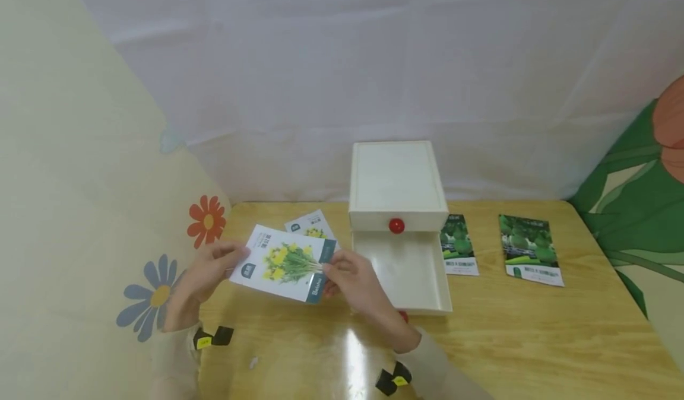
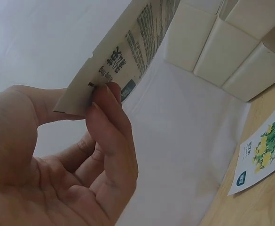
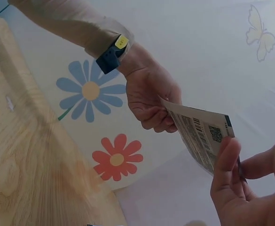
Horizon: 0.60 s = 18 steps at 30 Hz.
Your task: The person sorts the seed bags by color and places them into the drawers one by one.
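A white seed packet (image 1: 283, 263) with a picture of yellow flowers is held up above the table between both hands. My left hand (image 1: 209, 270) pinches its left end between thumb and fingers, which the left wrist view shows up close on the packet (image 2: 123, 56). At the opposite end, beside the teal strip, my right hand (image 1: 355, 284) pinches the edge. The printed back of the packet (image 3: 198, 132), with a barcode and a square code, appears in the right wrist view. Partly hidden behind it, a matching packet (image 1: 315, 225) lies on the table.
A white drawer box (image 1: 398, 174) stands at the back, its lower drawer (image 1: 406, 275) pulled out and its upper one closed. Right of it two green packets lie on the wooden table (image 1: 507, 335): one packet (image 1: 461, 248) beside the drawer, another packet (image 1: 530, 251) farther right.
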Motion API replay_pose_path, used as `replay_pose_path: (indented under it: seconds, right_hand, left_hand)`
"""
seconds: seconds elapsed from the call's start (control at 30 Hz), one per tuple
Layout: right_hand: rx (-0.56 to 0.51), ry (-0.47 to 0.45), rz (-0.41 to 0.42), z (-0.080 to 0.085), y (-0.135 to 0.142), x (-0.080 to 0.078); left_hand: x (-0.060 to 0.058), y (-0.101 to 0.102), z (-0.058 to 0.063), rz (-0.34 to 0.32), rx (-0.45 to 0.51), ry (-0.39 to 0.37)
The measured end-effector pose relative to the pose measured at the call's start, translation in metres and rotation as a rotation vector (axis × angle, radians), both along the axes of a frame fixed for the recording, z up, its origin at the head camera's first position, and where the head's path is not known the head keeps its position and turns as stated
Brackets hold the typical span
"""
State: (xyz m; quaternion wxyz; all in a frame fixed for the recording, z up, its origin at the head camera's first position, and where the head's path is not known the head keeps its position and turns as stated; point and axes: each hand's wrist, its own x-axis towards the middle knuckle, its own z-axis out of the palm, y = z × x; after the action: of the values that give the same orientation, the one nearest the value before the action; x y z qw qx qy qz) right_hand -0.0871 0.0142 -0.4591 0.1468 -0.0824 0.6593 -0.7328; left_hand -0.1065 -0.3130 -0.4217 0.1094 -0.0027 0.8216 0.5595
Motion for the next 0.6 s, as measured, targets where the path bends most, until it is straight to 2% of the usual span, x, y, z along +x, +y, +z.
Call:
replay_pose_path:
  seconds: [0.37,0.6]
  right_hand:
    - [0.055,0.02,-0.072,0.003,0.023,0.002]
    - [0.095,0.033,-0.094,0.006,0.036,0.002]
  left_hand:
    - [0.01,0.016,-0.003,-0.064,0.031,0.018]
    - [0.014,0.025,-0.001,-0.137,0.055,0.093]
